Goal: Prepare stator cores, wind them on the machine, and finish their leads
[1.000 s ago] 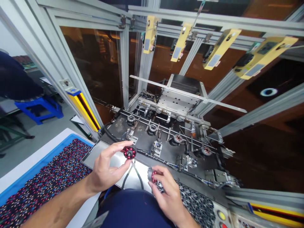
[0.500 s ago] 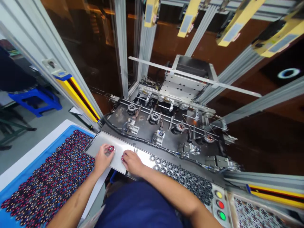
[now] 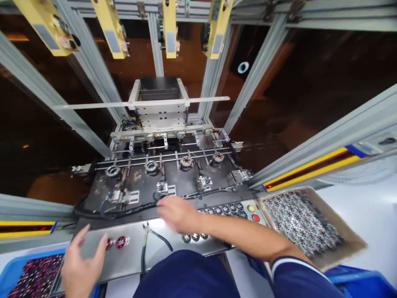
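Observation:
My left hand (image 3: 82,263) is held above the left end of the metal ledge (image 3: 130,260), thumb and fingers spread, holding nothing visible. Just right of its thumb, two small round red-wound motor cores (image 3: 122,242) lie on the ledge, one partly behind the thumb. My right hand (image 3: 180,213) reaches over the ledge's back edge, blurred, its fingertips unclear. Close by it are bare silver cores (image 3: 195,237) standing in rows, partly hidden by my forearm. Between the hands lies a pair of side cutters (image 3: 145,244) with dark handles.
Behind the ledge, a machine bed (image 3: 139,182) carries several round holders, two with copper-wound cores. A blue tray (image 3: 40,273) of red-wound cores stands at left. At right are a box (image 3: 304,223) of silver cores, push buttons (image 3: 255,217) and a yellow light barrier (image 3: 310,169).
The view has swung right. Both hands have let go of the red-wound cores, which now lie on the ledge. My right hand has moved right to the silver cores; my left hand has opened.

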A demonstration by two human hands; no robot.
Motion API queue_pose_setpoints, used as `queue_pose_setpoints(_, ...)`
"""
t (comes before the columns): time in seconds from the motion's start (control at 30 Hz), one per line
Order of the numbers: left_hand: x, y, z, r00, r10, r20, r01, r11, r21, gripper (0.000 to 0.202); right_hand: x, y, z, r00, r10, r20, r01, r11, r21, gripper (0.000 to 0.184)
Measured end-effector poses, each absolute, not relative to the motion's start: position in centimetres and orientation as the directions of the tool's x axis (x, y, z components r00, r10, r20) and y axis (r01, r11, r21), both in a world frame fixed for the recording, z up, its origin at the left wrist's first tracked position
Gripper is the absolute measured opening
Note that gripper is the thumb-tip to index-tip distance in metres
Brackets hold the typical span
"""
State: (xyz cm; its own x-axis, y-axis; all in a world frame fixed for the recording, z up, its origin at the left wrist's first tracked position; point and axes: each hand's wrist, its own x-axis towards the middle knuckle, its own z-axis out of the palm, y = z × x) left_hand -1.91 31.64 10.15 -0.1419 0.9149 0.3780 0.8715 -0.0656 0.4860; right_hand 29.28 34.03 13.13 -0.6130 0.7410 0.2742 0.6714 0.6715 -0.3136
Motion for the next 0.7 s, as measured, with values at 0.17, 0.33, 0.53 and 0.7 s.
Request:
queue_pose_setpoints(0.17, 8.5, 41.9, 18.0, 0.527, 0.674, 0.518, 0.667, -0.706, 0.239, 0.047, 47.0, 39.5, 17.5, -0.321, 0.929, 0.186, 0.907, 0.358, -0.221, 0.025)
queue_pose_setpoints(0.33, 20.3, 51.5, 16.6, 0.807, 0.534, 0.251, 0.505, -0.845, 0.175, 0.039, 55.3, 42.7, 15.9, -0.164, 0.986, 0.028, 0.978, 0.166, -0.123, 0.028)
queue_pose_setpoints(0.53, 25.3, 54.3, 12.4, 0.907, 0.414, 0.081, 0.400, -0.904, 0.148, 0.034, 56.5, 42.9, 13.0, -0.098, 0.993, -0.059, 0.993, 0.094, -0.072, 0.033)
queue_pose_setpoints(0.7, 25.5, 54.5, 11.6, 0.917, 0.398, 0.018, 0.393, -0.910, 0.129, 0.034, 57.1, 43.8, 12.2, -0.114, 0.989, -0.089, 0.991, 0.108, -0.073, 0.032)
